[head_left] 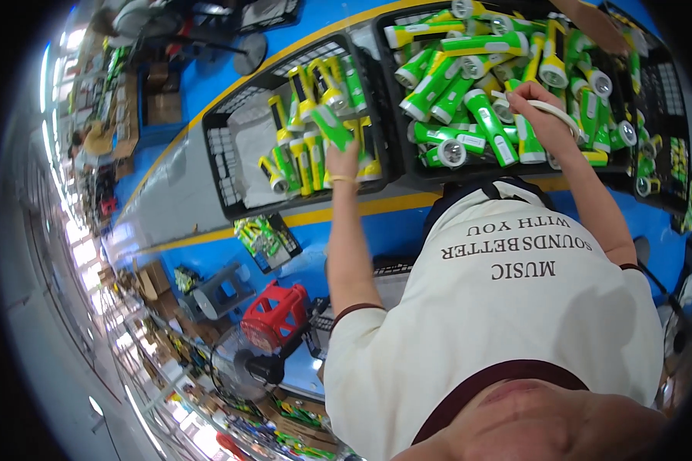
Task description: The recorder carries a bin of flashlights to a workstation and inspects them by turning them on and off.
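My left hand is closed round a green flashlight, held over the right half of the left black crate. Under it, several green and yellow flashlights stand or lean close together in that crate. Above the right black crate, my right hand has its fingers curled, with a white curved strip running along it from fingertips toward wrist. What that strip belongs to is unclear. A jumbled heap of green, white and yellow flashlights fills the crate just below.
Another person's arm reaches over the far side of the right crate. Nearer me on the left are a small tray of green parts, a red stool and a grey stool. A yellow line crosses the blue floor.
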A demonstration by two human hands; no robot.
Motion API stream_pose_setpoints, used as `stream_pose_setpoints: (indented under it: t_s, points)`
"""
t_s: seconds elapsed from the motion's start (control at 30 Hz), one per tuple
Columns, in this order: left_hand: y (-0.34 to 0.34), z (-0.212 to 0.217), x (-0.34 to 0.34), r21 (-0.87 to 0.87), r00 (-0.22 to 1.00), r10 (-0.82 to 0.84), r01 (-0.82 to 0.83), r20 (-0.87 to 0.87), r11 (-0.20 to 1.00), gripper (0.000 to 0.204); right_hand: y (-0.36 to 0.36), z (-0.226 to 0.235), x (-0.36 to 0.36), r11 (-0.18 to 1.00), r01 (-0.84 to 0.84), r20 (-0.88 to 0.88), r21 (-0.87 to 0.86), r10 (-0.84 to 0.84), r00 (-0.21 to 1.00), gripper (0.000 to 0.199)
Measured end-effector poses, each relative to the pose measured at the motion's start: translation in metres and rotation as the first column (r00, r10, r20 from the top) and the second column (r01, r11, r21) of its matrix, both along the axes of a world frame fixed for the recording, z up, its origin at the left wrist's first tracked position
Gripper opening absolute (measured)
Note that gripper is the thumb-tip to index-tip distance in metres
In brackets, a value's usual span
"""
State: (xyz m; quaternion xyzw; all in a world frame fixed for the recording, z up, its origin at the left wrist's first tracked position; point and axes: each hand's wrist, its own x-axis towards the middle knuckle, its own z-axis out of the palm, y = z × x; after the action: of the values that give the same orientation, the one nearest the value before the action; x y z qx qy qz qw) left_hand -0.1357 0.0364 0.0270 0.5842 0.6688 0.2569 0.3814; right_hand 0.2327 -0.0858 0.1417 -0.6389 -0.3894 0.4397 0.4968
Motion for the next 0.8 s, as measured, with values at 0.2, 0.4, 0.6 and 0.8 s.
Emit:
stream_pose_setpoints:
  t_s: [0.2,0.4,0.6,0.8]
  points:
    - [0.020,0.018,0.062,0.126,0.744,-0.287,0.444,-0.603,0.887,0.040,-0.028,0.001,0.042,0.975,0.221,-0.150,-0.029,-0.223,0.963,0.014]
    - [0.045,0.038,0.188,-0.250,0.375,-0.591,0.652,-0.714,0.716,0.044,-0.048,0.002,0.048,0.983,0.178,-0.189,-0.034,-0.181,0.965,0.012]
    - [0.005,0.067,0.181,-0.236,0.751,-0.335,0.539,0.568,0.809,0.028,-0.059,0.012,0.062,0.999,-0.008,-0.355,-0.047,-0.009,0.935,0.013]
    - [-0.071,0.123,0.230,0.084,0.489,-0.329,0.457,0.808,0.885,0.059,-0.019,0.036,0.022,0.975,-0.216,-0.572,0.048,0.204,0.794,0.015]
